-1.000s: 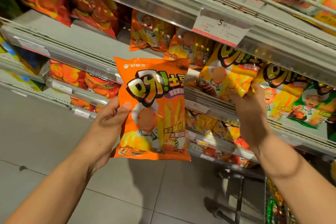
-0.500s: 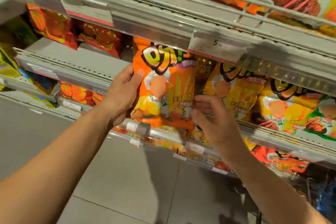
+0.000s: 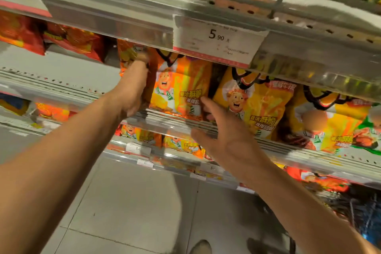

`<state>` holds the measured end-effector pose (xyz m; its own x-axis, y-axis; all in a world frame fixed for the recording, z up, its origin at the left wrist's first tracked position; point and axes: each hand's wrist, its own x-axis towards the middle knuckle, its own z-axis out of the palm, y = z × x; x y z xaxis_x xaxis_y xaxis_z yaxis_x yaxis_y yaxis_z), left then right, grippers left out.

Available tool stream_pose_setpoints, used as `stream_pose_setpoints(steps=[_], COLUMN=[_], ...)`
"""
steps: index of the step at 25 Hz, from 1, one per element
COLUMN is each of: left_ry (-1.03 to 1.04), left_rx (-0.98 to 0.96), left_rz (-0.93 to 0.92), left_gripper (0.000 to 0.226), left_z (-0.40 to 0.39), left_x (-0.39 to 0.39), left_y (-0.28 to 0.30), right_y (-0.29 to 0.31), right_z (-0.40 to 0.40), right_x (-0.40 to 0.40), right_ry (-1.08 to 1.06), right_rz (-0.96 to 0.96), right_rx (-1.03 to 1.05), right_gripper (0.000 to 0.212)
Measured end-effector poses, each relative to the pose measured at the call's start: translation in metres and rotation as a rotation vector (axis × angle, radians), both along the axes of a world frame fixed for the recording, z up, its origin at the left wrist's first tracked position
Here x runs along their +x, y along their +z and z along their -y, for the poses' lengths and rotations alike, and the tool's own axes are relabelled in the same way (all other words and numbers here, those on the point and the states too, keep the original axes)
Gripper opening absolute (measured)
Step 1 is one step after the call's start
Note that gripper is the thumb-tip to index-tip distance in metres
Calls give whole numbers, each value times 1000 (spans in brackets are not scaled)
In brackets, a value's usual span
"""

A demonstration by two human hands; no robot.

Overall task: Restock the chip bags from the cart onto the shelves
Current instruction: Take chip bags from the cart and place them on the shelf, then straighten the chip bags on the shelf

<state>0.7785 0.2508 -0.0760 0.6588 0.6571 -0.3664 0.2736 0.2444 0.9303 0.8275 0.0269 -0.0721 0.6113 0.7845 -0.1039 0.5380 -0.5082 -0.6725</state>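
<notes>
A price tag (image 3: 218, 40) on the upper shelf edge reads "5.90". Below it an orange chip bag (image 3: 179, 90) with a cartoon chef and Chinese lettering stands on the shelf (image 3: 165, 118), beside two yellow bags (image 3: 257, 105) of the same design. The left hand (image 3: 132, 90) grips the orange bag's left edge; the right hand (image 3: 224, 136), fingers spread and relaxed, touches its lower right corner.

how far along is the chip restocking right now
Done: yellow bags already stand on the shelf. In hand: the left hand grips the orange bag on that shelf, the right hand touching its lower corner. Left: letting go; how many bags wait in the cart is not visible.
</notes>
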Motion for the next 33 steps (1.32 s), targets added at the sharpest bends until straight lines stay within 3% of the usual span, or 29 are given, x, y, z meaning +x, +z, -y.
stream_pose_setpoints(steps=[2, 4, 7, 10, 14, 17, 20, 22, 25, 30, 33], left_ry=[-52, -137, -68, -51, -82, -40, -23, -31, -134, -352, -503], left_rx=[94, 251, 298, 369, 456, 596, 867, 931, 981, 912, 938], left_rz=[41, 145, 271, 330, 182, -57, -101, -82, -10, 142, 200], left_gripper=[44, 36, 28, 42, 51, 79, 84, 85, 86, 53, 59], left_z=[0, 5, 14, 22, 22, 30, 57, 74, 111, 196, 267], left_x=[-6, -7, 3, 7, 9, 5, -17, -36, -52, -53, -34], left_y=[-7, -11, -14, -12, -9, -4, -5, -4, -1, 2, 10], right_y=[1, 2, 3, 3, 0, -1, 7, 12, 17, 45, 62], right_z=[1, 2, 1, 3, 0, -3, 7, 20, 54, 158, 245], right_x=[4, 8, 8, 5, 0, -8, -13, -15, -20, -38, -45], right_ry=[16, 18, 33, 21, -9, -18, -71, -124, -202, -402, -591], right_rz=[3, -3, 28, 88, 104, 143, 66, 30, 34, 114, 153], right_rx=[-2, -9, -38, -52, -38, -67, 35, 117, 136, 96, 133], right_gripper=[77, 77, 76, 78, 75, 74, 72, 68, 62, 61, 56])
